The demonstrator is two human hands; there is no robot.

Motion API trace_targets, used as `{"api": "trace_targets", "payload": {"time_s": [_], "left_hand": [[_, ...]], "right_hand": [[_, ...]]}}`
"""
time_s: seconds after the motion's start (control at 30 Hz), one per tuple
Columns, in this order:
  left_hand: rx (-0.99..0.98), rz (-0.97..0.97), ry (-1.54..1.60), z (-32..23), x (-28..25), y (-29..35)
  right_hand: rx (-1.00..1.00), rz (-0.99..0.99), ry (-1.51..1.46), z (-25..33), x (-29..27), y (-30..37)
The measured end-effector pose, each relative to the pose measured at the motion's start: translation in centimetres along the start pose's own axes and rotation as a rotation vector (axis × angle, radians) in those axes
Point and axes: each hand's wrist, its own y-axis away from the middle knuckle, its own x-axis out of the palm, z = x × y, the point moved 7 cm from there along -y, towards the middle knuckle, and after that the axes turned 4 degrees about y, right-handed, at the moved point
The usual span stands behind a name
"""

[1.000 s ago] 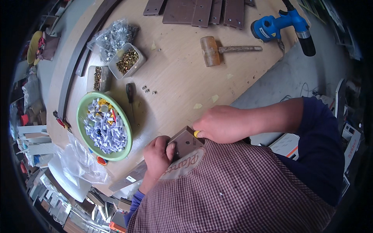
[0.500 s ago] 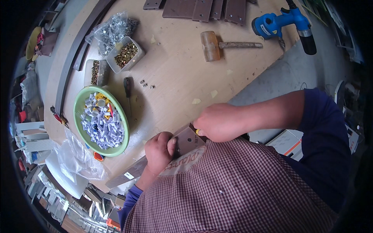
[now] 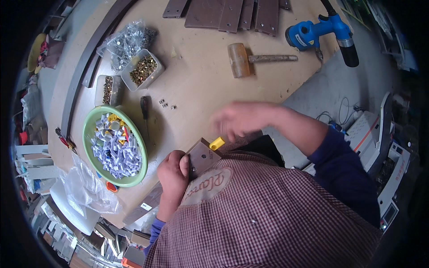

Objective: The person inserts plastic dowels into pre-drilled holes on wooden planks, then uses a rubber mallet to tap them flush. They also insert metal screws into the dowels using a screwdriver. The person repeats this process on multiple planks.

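My left hand (image 3: 173, 173) is closed around a brown board (image 3: 202, 157) held tilted against the checked apron. A hole shows in the board's face near its end. On the board's end corner sits a yellow plastic cap (image 3: 217, 143), sticking out from the edge. My right hand (image 3: 239, 118) hovers just above and beyond the cap, apart from it. Its fingers are blurred but look loosely spread, with nothing seen in them. A green bowl (image 3: 144, 165) of white and yellow plastic pieces stands to the left.
A mallet (image 3: 240, 60) and a blue power tool (image 3: 308, 35) lie at the back right. Brown boards (image 3: 203, 13) lie at the far edge. Left of centre are a screwdriver (image 3: 144, 107), tubs of metal fittings (image 3: 157, 73), a bag of hardware (image 3: 127, 44) and pliers (image 3: 65, 139).
My right hand has let go of the yellow cap and lifted up and away from it. The cap stays on the board's end. My left hand keeps its grip.
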Motion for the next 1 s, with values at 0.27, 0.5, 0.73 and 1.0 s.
{"api": "trace_targets", "payload": {"time_s": [0.27,0.5,0.73,1.0], "left_hand": [[0.016,-0.019,-0.052,1.5,0.9,-2.3],[-0.002,-0.101,-0.168,3.4,0.1,-5.5],[0.015,-0.155,-0.231,3.6,-0.1,-7.4],[0.014,-0.156,-0.242,3.1,-0.4,-7.8]], "right_hand": [[0.364,-1.226,1.162,-15.2,-16.4,4.4],[0.033,-1.079,0.096,-13.8,-8.7,4.5],[0.236,-0.709,-0.492,-9.0,0.9,5.1],[-0.054,-1.016,-0.759,-6.2,-2.5,6.2]]}}
